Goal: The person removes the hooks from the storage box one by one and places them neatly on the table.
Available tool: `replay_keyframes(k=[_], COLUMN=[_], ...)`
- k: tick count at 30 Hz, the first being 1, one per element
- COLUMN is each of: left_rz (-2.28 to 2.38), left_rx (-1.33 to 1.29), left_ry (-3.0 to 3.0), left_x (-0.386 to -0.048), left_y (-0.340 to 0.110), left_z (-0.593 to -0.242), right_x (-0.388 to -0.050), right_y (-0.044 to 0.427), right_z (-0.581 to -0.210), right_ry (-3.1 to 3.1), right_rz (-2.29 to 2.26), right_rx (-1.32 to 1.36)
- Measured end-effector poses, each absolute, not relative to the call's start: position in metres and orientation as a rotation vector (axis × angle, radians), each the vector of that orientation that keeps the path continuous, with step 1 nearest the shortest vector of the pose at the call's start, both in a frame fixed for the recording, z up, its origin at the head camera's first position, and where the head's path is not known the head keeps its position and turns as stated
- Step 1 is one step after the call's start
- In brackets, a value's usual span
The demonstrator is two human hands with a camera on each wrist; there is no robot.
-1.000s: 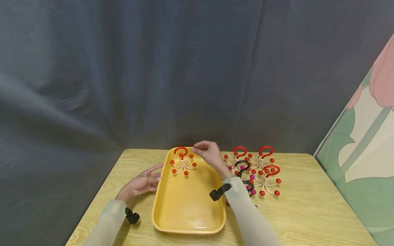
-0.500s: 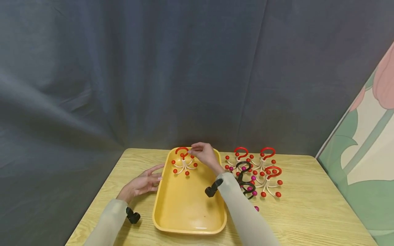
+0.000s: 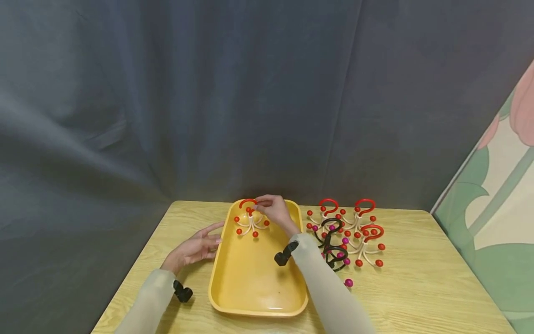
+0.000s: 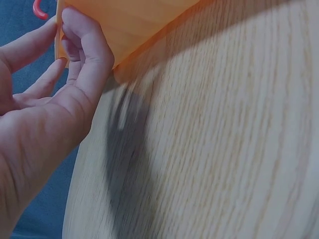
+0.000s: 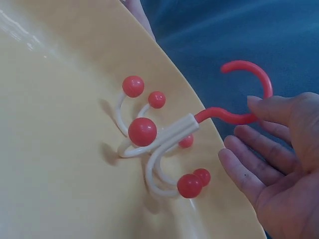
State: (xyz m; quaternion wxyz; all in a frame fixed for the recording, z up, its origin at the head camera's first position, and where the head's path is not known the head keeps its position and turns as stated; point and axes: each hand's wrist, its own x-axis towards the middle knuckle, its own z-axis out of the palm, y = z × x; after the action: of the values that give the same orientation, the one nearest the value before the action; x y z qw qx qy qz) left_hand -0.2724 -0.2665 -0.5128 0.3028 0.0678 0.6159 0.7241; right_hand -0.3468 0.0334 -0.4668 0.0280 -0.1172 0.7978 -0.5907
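A head massager (image 3: 251, 221), with a red hook handle and cream curved prongs ending in red balls, lies at the far end of the yellow tray (image 3: 258, 278). My right hand (image 3: 275, 211) pinches its hook between thumb and forefinger. The right wrist view shows the red hook (image 5: 234, 117) under the thumb, the other fingers loose below it. At the tray's left side, my left hand (image 3: 195, 248) touches the outer wall with loosely extended fingers. In the left wrist view its fingers (image 4: 94, 50) rest at the tray's side (image 4: 134, 25); their tips are partly hidden.
Right of the tray several similar massagers lie crowded together, some with red hooks (image 3: 366, 206) and others black (image 3: 333, 225) with magenta balls. A dark curtain (image 3: 267, 102) hangs behind the wooden table (image 3: 417, 278). A floral panel (image 3: 500, 208) stands at the right.
My right hand has moved left from beside the massager onto its red hook and taken hold. The left hand stays at the tray's side. The head view has shifted slightly.
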Motion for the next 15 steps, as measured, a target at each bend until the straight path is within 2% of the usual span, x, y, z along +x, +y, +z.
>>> replay_keyframes(k=[15], left_rz=[1.925], left_rx=[0.177], left_ry=[1.649], left_x=[-0.2726], left_y=[-0.267], left_z=[-0.5152], right_x=[-0.3495], right_y=[0.0294], right_z=[-0.4716], right_ry=[2.457], right_rz=[-1.877], right_rx=[-0.343])
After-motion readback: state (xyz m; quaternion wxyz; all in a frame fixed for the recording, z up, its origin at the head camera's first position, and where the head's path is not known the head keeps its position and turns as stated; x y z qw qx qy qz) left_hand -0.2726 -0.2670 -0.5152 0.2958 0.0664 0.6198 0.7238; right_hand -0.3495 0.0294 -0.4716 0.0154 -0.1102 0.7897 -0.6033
